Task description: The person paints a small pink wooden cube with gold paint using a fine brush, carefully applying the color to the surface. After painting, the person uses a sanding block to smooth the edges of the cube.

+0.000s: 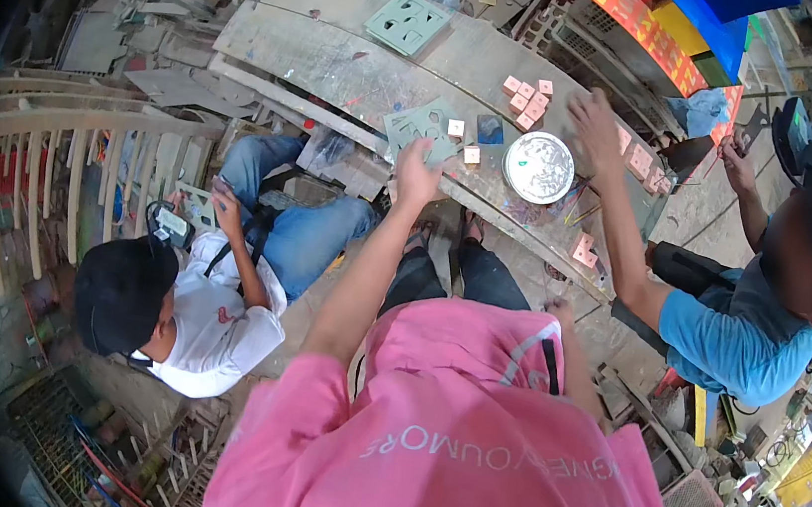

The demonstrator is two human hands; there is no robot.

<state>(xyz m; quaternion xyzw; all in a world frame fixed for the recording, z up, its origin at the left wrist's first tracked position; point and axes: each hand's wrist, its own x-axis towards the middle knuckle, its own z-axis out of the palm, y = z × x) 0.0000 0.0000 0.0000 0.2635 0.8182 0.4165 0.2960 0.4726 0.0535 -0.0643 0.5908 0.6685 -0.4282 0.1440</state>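
Note:
My left hand (418,175) reaches forward to the table's near edge. Its fingers close on the near corner of a pale green board (418,127) with shaped cut-outs. Just right of that board lie two small white square blocks (455,128) and a dark blue square piece (489,129). My right hand (559,313) is low, off the table's near edge, beside my pink shirt. Its fingers are too small and partly hidden to make out. A round silvery tin lid or dish (539,168) stands farther right on the table.
A co-worker in blue at the right stretches a hand (595,133) over the table near pinkish blocks (527,100). At the left, a person in white holds another green board (197,207). A similar board (407,22) lies at the far side. Wooden railings (58,139) stand left.

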